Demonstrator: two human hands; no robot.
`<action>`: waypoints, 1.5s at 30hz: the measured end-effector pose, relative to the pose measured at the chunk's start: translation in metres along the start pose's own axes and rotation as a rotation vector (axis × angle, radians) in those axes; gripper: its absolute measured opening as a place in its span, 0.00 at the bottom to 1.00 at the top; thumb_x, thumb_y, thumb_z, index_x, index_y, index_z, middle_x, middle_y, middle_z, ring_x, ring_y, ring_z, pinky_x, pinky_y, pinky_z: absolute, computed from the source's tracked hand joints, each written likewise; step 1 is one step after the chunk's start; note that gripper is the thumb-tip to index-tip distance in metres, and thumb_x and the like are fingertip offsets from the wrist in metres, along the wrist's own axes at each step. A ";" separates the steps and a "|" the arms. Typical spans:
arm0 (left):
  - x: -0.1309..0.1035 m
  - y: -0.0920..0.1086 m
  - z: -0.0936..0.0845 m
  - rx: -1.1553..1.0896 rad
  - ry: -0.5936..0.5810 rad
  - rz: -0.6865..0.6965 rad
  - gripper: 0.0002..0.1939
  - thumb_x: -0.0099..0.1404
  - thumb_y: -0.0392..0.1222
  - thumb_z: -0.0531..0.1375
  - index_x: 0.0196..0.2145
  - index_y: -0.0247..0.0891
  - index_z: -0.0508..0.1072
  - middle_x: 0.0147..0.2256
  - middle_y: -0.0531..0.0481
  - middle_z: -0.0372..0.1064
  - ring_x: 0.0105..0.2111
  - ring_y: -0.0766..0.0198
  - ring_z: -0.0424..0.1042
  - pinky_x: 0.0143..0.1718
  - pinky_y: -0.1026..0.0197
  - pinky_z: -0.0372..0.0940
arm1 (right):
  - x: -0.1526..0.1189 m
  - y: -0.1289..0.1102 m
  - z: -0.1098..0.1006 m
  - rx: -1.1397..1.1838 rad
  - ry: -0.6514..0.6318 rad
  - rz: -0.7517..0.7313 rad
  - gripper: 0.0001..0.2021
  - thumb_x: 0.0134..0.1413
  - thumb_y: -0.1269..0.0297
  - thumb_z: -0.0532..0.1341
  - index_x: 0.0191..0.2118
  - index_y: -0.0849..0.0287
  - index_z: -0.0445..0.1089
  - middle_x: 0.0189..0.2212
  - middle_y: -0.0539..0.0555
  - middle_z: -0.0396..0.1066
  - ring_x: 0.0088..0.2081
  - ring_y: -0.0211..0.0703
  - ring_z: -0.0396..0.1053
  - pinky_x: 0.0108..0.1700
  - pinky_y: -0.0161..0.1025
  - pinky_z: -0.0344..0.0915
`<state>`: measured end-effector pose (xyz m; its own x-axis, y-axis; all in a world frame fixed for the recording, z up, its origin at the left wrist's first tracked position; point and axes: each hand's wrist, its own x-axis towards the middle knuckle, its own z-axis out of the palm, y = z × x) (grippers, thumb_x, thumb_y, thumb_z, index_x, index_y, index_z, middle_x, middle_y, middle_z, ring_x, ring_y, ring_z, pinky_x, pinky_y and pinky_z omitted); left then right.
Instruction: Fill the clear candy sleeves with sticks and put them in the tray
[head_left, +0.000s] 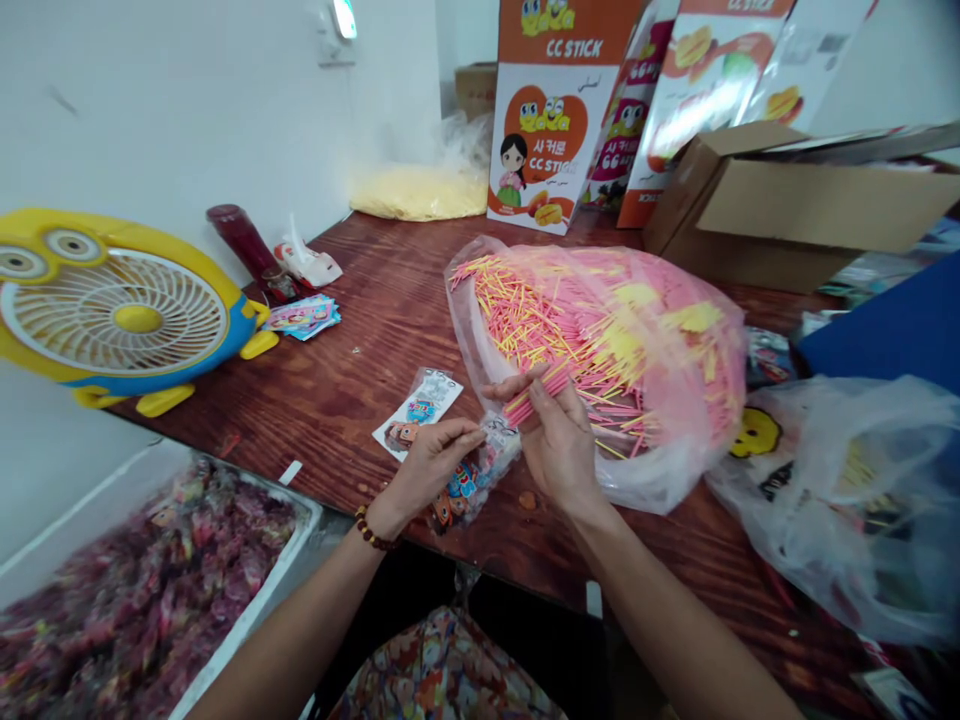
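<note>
My right hand (556,440) is closed round a small bundle of pink and yellow sticks (536,397), just in front of a big clear bag (469,320) full of such sticks (525,310). Between thumb and fingers, my left hand (435,455) pinches the upper edge of a small printed plastic packet (472,480). The bundle's lower end is close to the packet's top; whether any stick is inside cannot be made out. Under and beside my left hand, a flat printed packet (431,400) lies on the wooden table (360,400).
At the left are a yellow fan (135,310), a red bottle (244,240) and a stack of printed cards (306,315). Below the table edge stands a white bin (304,530) of filled packets. Printed cartons (547,120), an open cardboard box (810,210) and a plastic bag (847,500) crowd the back and right.
</note>
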<state>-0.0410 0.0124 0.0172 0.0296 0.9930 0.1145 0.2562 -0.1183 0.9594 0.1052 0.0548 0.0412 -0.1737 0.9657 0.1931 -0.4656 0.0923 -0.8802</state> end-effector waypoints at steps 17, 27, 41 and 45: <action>0.002 -0.014 0.006 -0.183 0.055 -0.032 0.13 0.64 0.49 0.61 0.29 0.37 0.76 0.26 0.53 0.70 0.26 0.68 0.64 0.31 0.65 0.62 | -0.008 0.014 -0.012 -0.237 -0.092 0.080 0.07 0.62 0.58 0.58 0.40 0.54 0.69 0.47 0.53 0.77 0.54 0.47 0.71 0.61 0.51 0.63; 0.015 -0.008 0.009 -0.295 0.119 -0.058 0.14 0.58 0.51 0.65 0.28 0.36 0.76 0.25 0.52 0.69 0.26 0.67 0.64 0.30 0.64 0.62 | 0.002 -0.011 -0.026 -0.672 -0.367 -0.060 0.20 0.64 0.56 0.58 0.60 0.48 0.65 0.61 0.53 0.66 0.63 0.46 0.62 0.67 0.50 0.53; 0.006 0.008 -0.017 -0.123 0.219 0.125 0.11 0.63 0.49 0.62 0.31 0.38 0.77 0.33 0.48 0.74 0.35 0.61 0.71 0.41 0.61 0.65 | 0.005 -0.036 -0.022 -0.837 -0.348 -0.083 0.06 0.57 0.62 0.63 0.30 0.55 0.73 0.25 0.47 0.72 0.27 0.38 0.66 0.31 0.36 0.59; 0.004 0.014 -0.022 0.043 0.229 0.114 0.12 0.66 0.45 0.59 0.29 0.37 0.75 0.28 0.51 0.70 0.30 0.65 0.67 0.35 0.63 0.62 | 0.010 -0.026 -0.023 -0.751 -0.284 0.132 0.08 0.55 0.60 0.62 0.28 0.56 0.70 0.21 0.46 0.69 0.24 0.38 0.65 0.29 0.35 0.59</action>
<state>-0.0585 0.0148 0.0368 -0.1578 0.9465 0.2815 0.3047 -0.2245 0.9256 0.1351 0.0677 0.0561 -0.4472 0.8907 0.0814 0.2631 0.2180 -0.9398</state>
